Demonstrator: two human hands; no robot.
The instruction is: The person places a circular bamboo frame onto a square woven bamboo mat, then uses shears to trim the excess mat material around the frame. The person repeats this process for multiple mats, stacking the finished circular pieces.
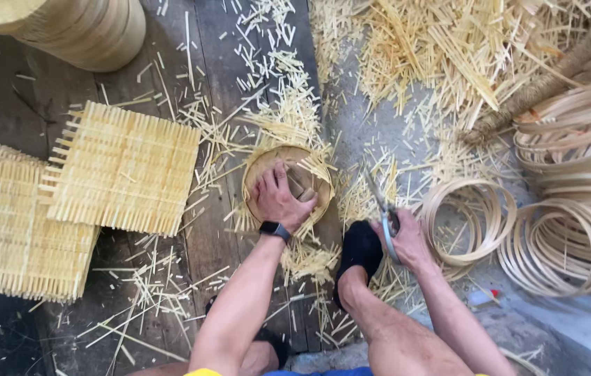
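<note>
L hand [278, 198] flat on steamer base [262, 167]

Soft, even daylight fills the scene, brightest over the pale straw scraps [448, 49] at the upper right. Shadows are faint; the lower left corner falls dark. Detail is slightly soft throughout.

Your left hand [278, 198] covered the round bamboo frame's [262, 169] centre | scissors' [384, 212] handles hidden in your right hand [407, 240] | stacked steamers [80, 28] cut off by top edge
</note>
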